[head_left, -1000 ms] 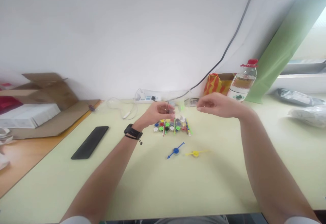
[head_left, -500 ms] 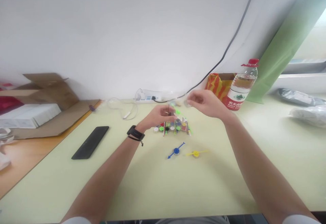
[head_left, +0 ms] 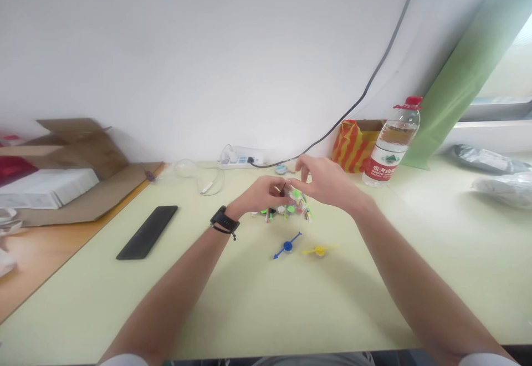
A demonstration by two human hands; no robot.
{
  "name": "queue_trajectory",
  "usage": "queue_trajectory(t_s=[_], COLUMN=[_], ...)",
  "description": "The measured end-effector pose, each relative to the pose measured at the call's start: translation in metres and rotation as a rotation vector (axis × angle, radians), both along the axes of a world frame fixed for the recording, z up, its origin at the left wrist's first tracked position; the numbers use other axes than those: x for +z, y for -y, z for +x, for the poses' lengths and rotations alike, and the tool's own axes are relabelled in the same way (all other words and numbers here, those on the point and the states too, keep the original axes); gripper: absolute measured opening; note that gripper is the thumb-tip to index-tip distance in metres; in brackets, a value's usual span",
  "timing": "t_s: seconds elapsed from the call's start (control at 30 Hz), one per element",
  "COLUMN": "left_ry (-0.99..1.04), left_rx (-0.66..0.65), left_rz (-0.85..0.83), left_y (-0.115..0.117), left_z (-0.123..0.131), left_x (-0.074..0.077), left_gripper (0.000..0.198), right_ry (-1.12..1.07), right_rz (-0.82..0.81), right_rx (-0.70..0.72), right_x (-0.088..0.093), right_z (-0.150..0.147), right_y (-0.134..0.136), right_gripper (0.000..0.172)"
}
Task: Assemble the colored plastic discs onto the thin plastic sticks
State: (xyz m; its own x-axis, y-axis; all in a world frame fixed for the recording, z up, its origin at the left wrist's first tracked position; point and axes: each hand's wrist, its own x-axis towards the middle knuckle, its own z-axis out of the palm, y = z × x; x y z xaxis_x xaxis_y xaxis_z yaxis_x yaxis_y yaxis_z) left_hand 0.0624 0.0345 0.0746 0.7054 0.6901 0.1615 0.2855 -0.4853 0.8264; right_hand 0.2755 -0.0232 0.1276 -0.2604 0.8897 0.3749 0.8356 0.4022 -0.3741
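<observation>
My left hand (head_left: pixel 262 195), with a black watch (head_left: pixel 225 220) on its wrist, is closed in a pinch above a pile of small coloured pieces (head_left: pixel 291 209). A thin dark piece shows at its fingertips, too small to name. My right hand (head_left: pixel 326 182) comes in from the right, fingers bent and thumb against the left fingertips; what it grips is hidden. Nearer me on the table lie a blue arrow spinner (head_left: pixel 287 247) and a yellow spinner (head_left: pixel 320 251), apart from each other. Both hands partly cover the pile.
A black flat slab (head_left: pixel 147 233) lies on the left. Behind the pile are a power strip (head_left: pixel 241 159), a white cable (head_left: pixel 206 187) and a small round blue-and-white item (head_left: pixel 281 169). A water bottle (head_left: pixel 390 144) and a red-yellow bag (head_left: pixel 353 147) stand right; a cardboard box (head_left: pixel 78 144) is left.
My right hand has moved left and down to meet the left fingertips. My left hand has shifted slightly right and lower. The round item behind the pile now shows; the two spinners stay put.
</observation>
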Motion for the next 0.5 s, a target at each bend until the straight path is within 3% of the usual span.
queue_trajectory(t_s=[0.1, 0.37, 0.5], left_ry=[0.010, -0.033, -0.010], left_rx=[0.013, -0.021, -0.021], left_rz=[0.024, 0.011, -0.016], left_y=[0.000, 0.003, 0.002], left_z=[0.001, 0.001, 0.000], left_x=[0.000, 0.000, 0.000], left_gripper=[0.032, 0.032, 0.031], right_ry=[-0.010, -0.083, -0.186], right_rz=[-0.047, -0.217, -0.240], right_rx=[0.007, 0.305, 0.277], right_x=[0.000, -0.001, 0.007], right_z=[0.003, 0.012, 0.021], right_y=[-0.003, -0.014, -0.011], right_gripper=[0.026, 0.019, 0.029])
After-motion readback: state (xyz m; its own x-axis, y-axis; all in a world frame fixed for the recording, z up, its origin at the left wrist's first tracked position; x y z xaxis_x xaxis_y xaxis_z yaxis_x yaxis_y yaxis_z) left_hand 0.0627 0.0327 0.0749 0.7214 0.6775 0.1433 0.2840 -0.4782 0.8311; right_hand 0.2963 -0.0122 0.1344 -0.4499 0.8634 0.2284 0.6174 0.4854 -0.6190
